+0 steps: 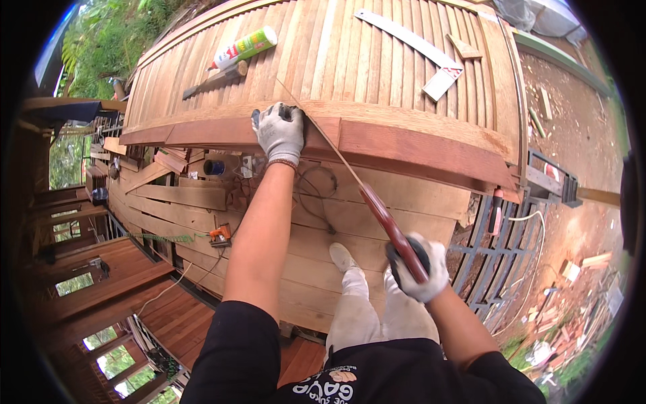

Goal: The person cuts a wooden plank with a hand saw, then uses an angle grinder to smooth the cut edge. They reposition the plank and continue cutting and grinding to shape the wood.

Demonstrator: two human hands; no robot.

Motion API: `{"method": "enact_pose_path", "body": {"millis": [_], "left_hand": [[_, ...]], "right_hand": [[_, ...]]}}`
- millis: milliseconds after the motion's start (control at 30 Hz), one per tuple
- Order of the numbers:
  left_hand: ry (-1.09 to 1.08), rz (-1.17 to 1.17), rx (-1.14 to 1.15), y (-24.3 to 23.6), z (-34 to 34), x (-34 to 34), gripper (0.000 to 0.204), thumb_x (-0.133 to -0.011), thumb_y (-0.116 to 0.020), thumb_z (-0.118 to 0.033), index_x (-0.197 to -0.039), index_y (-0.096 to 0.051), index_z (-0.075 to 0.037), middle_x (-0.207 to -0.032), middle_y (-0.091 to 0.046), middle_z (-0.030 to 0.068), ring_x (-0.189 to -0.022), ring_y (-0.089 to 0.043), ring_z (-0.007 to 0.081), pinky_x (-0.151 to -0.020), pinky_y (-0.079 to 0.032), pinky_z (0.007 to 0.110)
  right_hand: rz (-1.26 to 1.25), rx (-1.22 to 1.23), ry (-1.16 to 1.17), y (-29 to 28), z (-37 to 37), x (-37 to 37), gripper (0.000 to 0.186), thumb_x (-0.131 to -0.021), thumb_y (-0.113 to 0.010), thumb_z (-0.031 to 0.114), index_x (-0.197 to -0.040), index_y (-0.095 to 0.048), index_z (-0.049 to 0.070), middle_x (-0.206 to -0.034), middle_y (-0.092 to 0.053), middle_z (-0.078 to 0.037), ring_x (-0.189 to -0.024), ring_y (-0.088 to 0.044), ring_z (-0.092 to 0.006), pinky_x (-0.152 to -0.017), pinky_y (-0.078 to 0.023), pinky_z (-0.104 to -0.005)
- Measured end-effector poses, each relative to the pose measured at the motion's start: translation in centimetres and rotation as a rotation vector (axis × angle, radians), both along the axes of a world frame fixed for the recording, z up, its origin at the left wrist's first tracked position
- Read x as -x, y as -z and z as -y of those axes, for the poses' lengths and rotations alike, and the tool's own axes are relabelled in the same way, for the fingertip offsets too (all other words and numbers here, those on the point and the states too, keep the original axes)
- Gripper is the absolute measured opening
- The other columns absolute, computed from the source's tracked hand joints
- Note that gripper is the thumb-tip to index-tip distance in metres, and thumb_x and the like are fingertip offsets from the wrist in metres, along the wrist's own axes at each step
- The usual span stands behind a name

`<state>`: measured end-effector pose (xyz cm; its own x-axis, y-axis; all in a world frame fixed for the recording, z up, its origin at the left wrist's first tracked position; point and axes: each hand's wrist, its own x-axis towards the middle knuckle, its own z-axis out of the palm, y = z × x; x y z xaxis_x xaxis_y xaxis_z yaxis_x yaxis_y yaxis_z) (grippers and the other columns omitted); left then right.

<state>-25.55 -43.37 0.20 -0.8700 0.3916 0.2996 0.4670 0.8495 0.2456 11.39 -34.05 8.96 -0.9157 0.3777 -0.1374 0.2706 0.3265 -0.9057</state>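
Note:
A louvred wooden panel with many slats lies in front of me, and a reddish wooden rail runs along its near edge. My left hand, in a grey work glove, is closed over that edge with its fingers curled. In my gloved right hand I grip the red-brown handle of a hand saw. Its long thin blade shows nearly edge-on, slants up to the left and crosses the rail just right of my left hand. Whether the teeth touch the wood I cannot tell.
On the panel lie a green-and-white glue bottle, a chisel-like tool, a try square and a small wood offcut. Below are an orange air tool and loose cables. A red-handled tool hangs at the right.

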Motion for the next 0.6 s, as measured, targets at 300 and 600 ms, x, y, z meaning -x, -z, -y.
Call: {"method": "enact_pose_path", "body": {"millis": [300, 600], "left_hand": [[0.04, -0.039, -0.019, 0.3, -1.0, 0.2, 0.027, -0.087, -0.065, -0.035, -0.08, -0.069, -0.009, -0.092, -0.071, 0.0115, -0.098, -0.063, 0.0305, -0.111, -0.037, 0.045], [-0.017, 0.01, -0.035, 1.0, -0.1, -0.1, 0.03, -0.087, -0.066, -0.037, -0.086, -0.072, -0.008, -0.098, -0.073, 0.012, -0.104, -0.062, 0.0339, -0.113, -0.037, 0.045]], "right_hand": [[-0.202, 0.091, 0.132, 2.1, 0.1, 3.1, 0.018, -0.076, -0.068, 0.01, -0.094, -0.068, 0.009, -0.074, -0.067, -0.012, -0.066, -0.068, -0.0357, -0.063, -0.055, -0.0406], [-0.18, 0.0, -0.018, 1.6, 0.0, -5.1, 0.027, -0.074, -0.075, 0.011, -0.1, -0.072, 0.006, -0.085, -0.072, -0.017, -0.067, -0.069, -0.0352, -0.065, -0.057, -0.0435]]}}
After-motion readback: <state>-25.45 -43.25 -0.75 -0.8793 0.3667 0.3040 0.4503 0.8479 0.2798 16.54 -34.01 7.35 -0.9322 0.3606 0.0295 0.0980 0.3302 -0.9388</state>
